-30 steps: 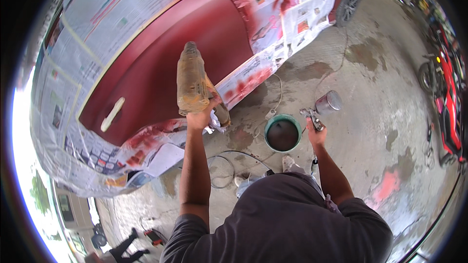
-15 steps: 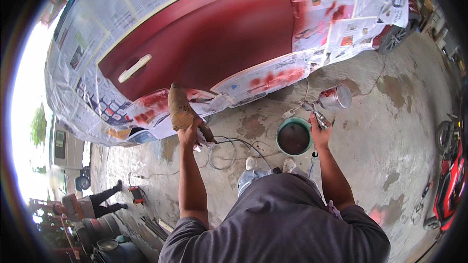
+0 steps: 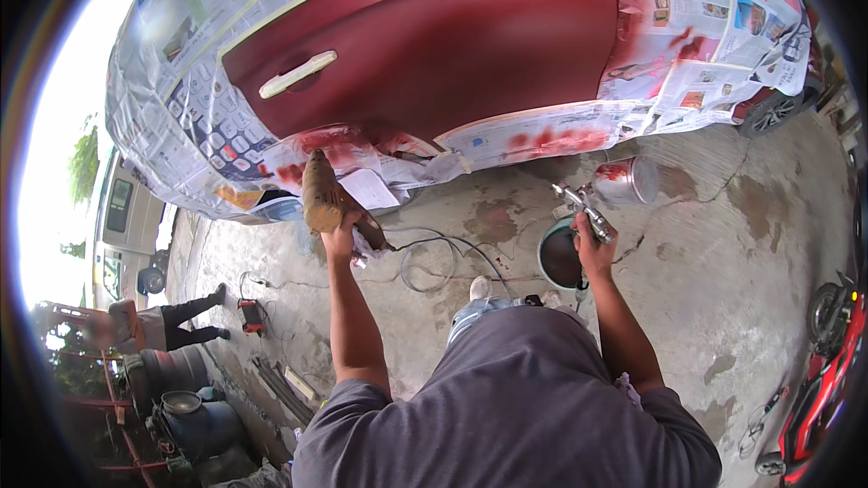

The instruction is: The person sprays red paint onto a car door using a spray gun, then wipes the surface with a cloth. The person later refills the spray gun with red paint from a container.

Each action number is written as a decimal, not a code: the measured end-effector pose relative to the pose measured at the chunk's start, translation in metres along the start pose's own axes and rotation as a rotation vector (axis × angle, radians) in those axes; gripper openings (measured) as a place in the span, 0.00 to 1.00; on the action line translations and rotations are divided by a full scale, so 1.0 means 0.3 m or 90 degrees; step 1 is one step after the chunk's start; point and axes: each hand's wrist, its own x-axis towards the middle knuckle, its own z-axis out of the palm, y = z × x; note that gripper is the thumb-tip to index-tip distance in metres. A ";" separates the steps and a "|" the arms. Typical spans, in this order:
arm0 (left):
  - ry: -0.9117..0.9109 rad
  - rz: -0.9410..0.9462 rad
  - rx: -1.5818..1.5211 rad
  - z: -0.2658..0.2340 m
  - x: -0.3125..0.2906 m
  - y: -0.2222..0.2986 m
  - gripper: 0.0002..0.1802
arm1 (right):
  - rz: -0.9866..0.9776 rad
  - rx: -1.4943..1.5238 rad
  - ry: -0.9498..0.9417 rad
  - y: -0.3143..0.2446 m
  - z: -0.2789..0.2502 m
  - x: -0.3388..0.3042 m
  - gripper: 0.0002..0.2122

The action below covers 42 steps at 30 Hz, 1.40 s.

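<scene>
Left hand (image 3: 340, 239) wrapped around brown pistol-shaped tool (image 3: 322, 194), long axis toward the far red door (image 3: 443, 45); right hand (image 3: 594, 250) wrapped around spray gun (image 3: 590, 213).

One spray gun (image 3: 586, 213), one power tool (image 3: 322, 197), one bucket (image 3: 542, 258), one car (image 3: 506, 45), one door (image 3: 425, 59) and one door handle (image 3: 298, 74) can be counted; one van (image 3: 134, 217), one motorcycle (image 3: 834, 384) and two people (image 3: 511, 398) (image 3: 149, 325) are also seen.

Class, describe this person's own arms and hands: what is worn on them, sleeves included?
The person wears a dark grey shirt whose short, loose sleeves leave both forearms uncovered. The left hand and right hand wear no gloves, and no watch or bracelet shows at either wrist.
</scene>
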 end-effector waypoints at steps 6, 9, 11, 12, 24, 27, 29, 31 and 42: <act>-0.230 -0.048 -0.084 0.041 -0.041 -0.081 0.13 | 0.021 0.015 0.037 -0.046 0.104 -0.024 0.13; -0.341 -0.093 -0.114 0.118 -0.052 -0.106 0.12 | 0.025 0.023 0.049 -0.038 0.099 -0.031 0.12; -0.387 -0.170 -0.128 0.170 -0.077 -0.114 0.15 | 0.026 0.027 0.058 -0.025 0.086 -0.036 0.12; -0.433 -0.175 -0.130 0.193 -0.074 -0.131 0.14 | 0.027 0.007 0.068 -0.020 0.075 -0.038 0.12; -0.733 0.111 -0.144 0.706 0.040 -0.046 0.08 | -0.034 0.041 0.292 -0.062 -0.115 -0.049 0.12; -0.738 0.128 -0.113 0.758 0.058 0.061 0.10 | -0.052 0.035 0.340 -0.087 -0.141 -0.044 0.14; -0.740 0.195 -0.106 0.758 0.081 0.092 0.13 | -0.055 0.018 0.356 -0.095 -0.148 -0.045 0.14; -0.730 0.253 -0.094 0.734 0.107 0.075 0.15 | -0.044 0.028 0.361 -0.098 -0.130 -0.051 0.15; -0.730 0.062 0.014 0.707 0.106 -0.105 0.16 | 0.055 -0.136 0.220 -0.240 0.044 -0.182 0.24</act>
